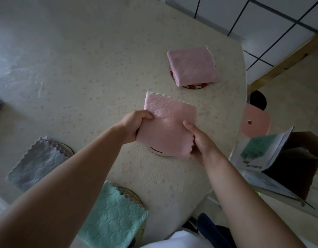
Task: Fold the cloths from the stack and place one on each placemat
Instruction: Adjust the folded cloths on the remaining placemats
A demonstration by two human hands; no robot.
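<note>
Pink cloth (168, 126) — between both hands' grips

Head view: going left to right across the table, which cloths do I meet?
Grey cloth → green cloth → pink cloth held in both hands → folded pink cloth.

Four cloths on show: two pink, one grey, one green. First pink cloth (193, 66) sits folded on its mat at the far side; second pink cloth (168, 124) is up in the hands. Two hands: the left hand (134, 125) and the right hand (202, 143), one on each side of it. Grey cloth (35, 163), green cloth (112, 218). Four round placemats peeking out: one (195, 86), two (157, 151), three (67, 149), four (135, 198). One table (83, 59). One pink stool (255, 122) beside it.
</note>
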